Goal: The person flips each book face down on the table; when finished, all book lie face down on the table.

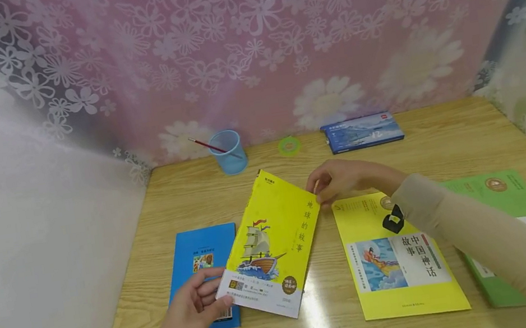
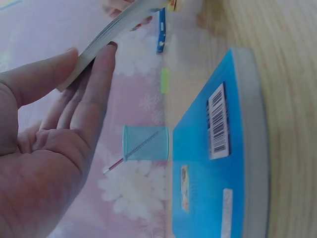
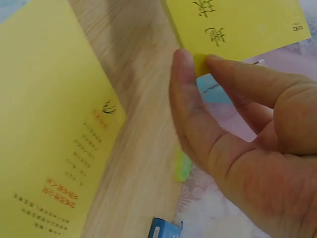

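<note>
While both hands lift one yellow paperback with a sailing ship on its cover (image 1: 272,245) above the wooden table (image 1: 444,145), the left hand (image 1: 194,310) holds its lower corner between thumb and fingers, and the right hand (image 1: 342,179) pinches the upper corner between thumb and forefinger. Four books show in all: this raised one, one blue paperback (image 1: 194,256) flat under the left hand, one yellow paperback with a figure picture (image 1: 403,279) under the right forearm, and one green paperback (image 1: 507,195) at the right edge. Near the flowered wall stand one blue mesh cup (image 1: 229,152) with one red-handled brush (image 1: 206,145), one green tape ring (image 1: 289,145) and one flat blue box (image 1: 362,131).
</note>
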The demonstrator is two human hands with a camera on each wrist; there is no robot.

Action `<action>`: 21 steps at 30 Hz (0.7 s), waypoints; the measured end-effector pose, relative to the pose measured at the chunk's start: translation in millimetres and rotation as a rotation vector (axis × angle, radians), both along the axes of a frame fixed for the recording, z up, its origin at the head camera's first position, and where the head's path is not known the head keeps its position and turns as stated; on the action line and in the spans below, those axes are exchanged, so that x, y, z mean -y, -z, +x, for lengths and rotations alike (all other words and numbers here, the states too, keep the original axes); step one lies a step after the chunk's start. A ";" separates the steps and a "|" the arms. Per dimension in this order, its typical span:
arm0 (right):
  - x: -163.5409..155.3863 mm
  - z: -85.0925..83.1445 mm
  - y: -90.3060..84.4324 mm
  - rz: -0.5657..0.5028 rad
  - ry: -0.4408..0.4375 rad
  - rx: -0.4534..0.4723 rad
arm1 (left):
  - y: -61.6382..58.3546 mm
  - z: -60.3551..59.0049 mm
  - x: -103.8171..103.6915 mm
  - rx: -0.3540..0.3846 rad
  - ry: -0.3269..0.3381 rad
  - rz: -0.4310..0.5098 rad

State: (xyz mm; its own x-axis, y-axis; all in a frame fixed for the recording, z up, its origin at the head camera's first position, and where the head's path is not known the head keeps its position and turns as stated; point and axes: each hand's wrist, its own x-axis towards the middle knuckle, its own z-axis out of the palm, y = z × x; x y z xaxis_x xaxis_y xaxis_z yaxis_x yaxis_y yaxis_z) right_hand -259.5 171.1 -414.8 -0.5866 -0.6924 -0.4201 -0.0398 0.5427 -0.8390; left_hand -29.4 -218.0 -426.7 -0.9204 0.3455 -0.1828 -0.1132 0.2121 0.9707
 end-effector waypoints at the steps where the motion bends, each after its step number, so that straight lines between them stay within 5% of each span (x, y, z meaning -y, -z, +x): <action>1: -0.4 -0.4 -2.0 0.003 0.010 0.027 | -0.8 -0.5 1.0 -0.012 -0.009 -0.008; 13: -2.3 -4.2 -12.4 -0.053 0.096 0.158 | -9.0 1.2 4.4 -0.258 -0.072 -0.106; 21: -1.4 -3.2 -17.4 -0.174 0.215 0.298 | -11.6 2.5 1.4 -0.335 -0.075 -0.107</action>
State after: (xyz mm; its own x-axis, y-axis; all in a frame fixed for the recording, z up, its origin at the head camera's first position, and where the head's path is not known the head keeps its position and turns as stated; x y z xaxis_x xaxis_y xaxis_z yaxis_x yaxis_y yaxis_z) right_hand -262.8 172.5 -397.4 -0.5959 -0.6429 -0.4812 0.3180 0.3613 -0.8765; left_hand -26.9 -219.4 -415.1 -0.9576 0.2696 0.1015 0.1879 0.3176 0.9294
